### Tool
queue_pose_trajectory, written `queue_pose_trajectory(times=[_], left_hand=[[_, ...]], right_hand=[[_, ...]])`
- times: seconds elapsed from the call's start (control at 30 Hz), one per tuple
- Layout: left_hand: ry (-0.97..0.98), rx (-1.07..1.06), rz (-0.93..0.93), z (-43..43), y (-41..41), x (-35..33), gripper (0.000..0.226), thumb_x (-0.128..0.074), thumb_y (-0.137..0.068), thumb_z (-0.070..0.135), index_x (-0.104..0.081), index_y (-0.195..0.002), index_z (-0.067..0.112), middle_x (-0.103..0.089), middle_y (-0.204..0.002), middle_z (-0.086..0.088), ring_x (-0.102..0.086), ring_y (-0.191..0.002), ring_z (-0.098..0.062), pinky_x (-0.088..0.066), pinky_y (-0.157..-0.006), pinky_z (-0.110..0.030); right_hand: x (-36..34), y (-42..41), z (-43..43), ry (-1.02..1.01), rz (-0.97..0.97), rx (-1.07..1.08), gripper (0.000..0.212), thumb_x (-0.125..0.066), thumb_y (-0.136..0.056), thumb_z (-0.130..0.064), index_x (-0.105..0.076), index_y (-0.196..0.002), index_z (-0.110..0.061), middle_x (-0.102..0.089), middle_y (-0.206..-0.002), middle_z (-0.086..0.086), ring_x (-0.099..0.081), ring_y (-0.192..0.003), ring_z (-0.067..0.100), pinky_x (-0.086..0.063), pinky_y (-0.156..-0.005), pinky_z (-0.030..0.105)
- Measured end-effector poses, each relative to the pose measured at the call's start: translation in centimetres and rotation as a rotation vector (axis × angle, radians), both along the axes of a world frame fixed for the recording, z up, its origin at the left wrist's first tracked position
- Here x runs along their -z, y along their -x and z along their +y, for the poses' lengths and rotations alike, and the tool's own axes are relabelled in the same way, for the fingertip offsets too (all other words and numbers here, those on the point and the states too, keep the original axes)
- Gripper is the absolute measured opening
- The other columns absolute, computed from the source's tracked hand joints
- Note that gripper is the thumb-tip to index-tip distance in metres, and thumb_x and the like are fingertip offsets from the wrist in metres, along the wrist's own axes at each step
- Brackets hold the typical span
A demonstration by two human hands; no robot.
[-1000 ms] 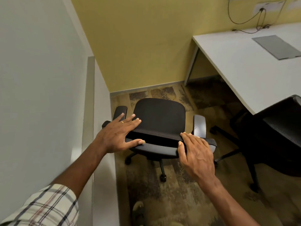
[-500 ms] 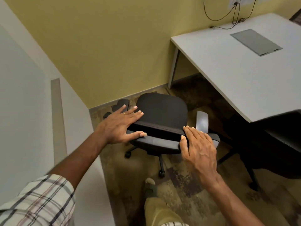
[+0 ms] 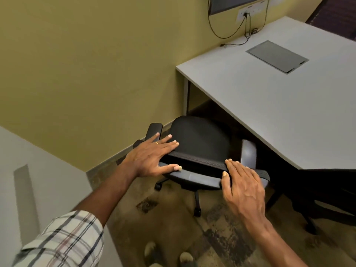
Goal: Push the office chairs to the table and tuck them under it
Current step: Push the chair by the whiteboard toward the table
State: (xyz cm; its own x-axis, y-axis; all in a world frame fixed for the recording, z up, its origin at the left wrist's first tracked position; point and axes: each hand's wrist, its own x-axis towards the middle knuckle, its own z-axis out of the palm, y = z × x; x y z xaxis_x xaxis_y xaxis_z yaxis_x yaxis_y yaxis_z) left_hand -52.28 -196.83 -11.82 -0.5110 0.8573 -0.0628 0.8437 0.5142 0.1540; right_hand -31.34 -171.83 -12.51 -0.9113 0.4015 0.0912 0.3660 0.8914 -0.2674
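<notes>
Arms out; left hand (image 3: 148, 158), right hand (image 3: 243, 186) flat, fingers (image 3: 168, 145) straight.

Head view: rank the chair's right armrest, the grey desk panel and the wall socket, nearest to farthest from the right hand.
From the right hand:
1. Right armrest, just beyond the fingertips.
2. Grey desk panel, farther ahead, slightly to the right.
3. Wall socket, beyond the panel, near the top edge of the view.

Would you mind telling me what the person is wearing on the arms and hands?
The left sleeve is white plaid with dark and reddish lines, rolled up. The left hand wears a thin gold ring. The right hand wears nothing, and no sleeve shows on that side.
</notes>
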Motion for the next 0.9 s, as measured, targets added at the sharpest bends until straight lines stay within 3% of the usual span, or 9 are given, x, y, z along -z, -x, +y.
queue_pose_trajectory(times=[0.43,0.6,0.9], left_hand=[[-0.008,0.279,-0.04,10.8,20.6,0.7,0.101,-0.016,-0.093,0.09,-0.027,-0.165,0.02,-0.031,-0.169,0.004,-0.008,-0.159,-0.006,-0.002,-0.132,-0.041],[-0.001,0.376,-0.031,14.6,27.8,0.7,0.102,-0.016,-0.092,0.091,-0.027,-0.165,0.021,-0.031,-0.169,0.005,-0.009,-0.159,-0.007,-0.002,-0.132,-0.042],[-0.013,0.506,-0.037,21.6,38.7,0.7,0.099,-0.023,-0.092,0.09,-0.031,-0.164,0.022,-0.035,-0.167,0.005,-0.011,-0.159,-0.007,-0.003,-0.132,-0.043]], right_hand=[[-0.4,14.4,5.3,0.001,-0.125,0.218,0.071,-0.018,-0.101,-0.058,-0.046,-0.152,-0.018,-0.05,-0.154,0.003,-0.042,-0.145,0.018,-0.033,-0.12,0.042],[-1.1,19.8,6.7,-0.037,-0.162,0.268,0.067,-0.023,-0.103,-0.057,-0.051,-0.148,-0.016,-0.056,-0.149,0.004,-0.048,-0.14,0.019,-0.035,-0.117,0.041],[0.0,27.9,9.5,-0.068,-0.057,0.422,0.062,-0.032,-0.102,-0.055,-0.065,-0.134,-0.013,-0.07,-0.129,0.007,-0.064,-0.12,0.024,-0.047,-0.104,0.042]])
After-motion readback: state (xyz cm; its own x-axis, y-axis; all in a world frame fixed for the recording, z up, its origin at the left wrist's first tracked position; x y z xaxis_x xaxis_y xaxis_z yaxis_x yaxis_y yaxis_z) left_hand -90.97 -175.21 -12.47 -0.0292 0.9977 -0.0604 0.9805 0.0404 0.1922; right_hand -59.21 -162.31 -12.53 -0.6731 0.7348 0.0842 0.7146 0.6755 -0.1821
